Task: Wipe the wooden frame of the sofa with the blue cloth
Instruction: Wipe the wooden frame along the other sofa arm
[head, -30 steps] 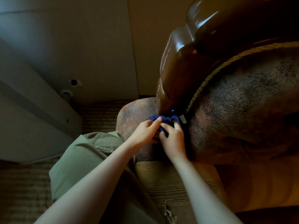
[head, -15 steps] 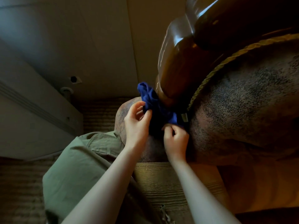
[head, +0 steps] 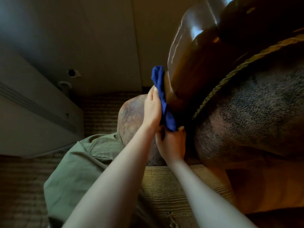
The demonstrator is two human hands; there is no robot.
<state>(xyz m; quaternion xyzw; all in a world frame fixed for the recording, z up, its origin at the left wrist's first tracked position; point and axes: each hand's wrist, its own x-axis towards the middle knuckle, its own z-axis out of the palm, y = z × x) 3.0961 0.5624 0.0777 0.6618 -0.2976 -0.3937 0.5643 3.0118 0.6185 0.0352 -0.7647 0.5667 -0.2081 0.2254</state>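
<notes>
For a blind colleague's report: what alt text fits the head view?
Two bare hands stretch a blue cloth against the glossy wooden frame of a sofa: the left hand presses its upper part, the right hand pinches its lower end. Rope trim borders dark upholstery.

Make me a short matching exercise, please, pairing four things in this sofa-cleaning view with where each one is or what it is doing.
Things:
1. blue cloth
2. left hand
3. right hand
4. wooden frame

States:
A. glossy dark brown, catching highlights
B. grips the cloth's lower end
C. stretched along the frame's left edge
D. presses the cloth's middle against the wood

Pairs: 1-C, 2-D, 3-B, 4-A
</notes>
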